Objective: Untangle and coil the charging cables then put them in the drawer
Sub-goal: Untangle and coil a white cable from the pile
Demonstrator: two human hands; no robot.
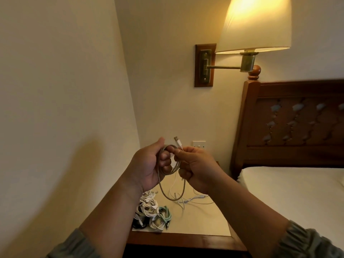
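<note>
Above the counter [202, 221], the left hand [147, 165] is holding a greyish cable [176, 167], its fingers curling round several gathered loops while one long loop is hanging down toward the counter's top. Just to the right, the right hand [198, 169] is pinching the same cable near its end between thumb and forefinger, the other fingers folding in, and the plug [176, 140] is sticking up above both hands. This coil is looking nearly wound, with only the short end waiting to be tucked.

On the counter's left front corner, a heap of coils [148, 208] is lying: several white ones, a teal one [165, 213] on the heap's right side, and something black [137, 225] at the near edge. That part of the job is seeming done. Toward the counter's middle, right of the heap, a loose white cable [197, 198] is sprawling uncoiled, possibly more than one strand; I cannot tell.

No drawer is showing, so nothing appears stowed yet. By my reckoning the coiling is well along, while the loose cable and all the putting away are remaining.
</note>
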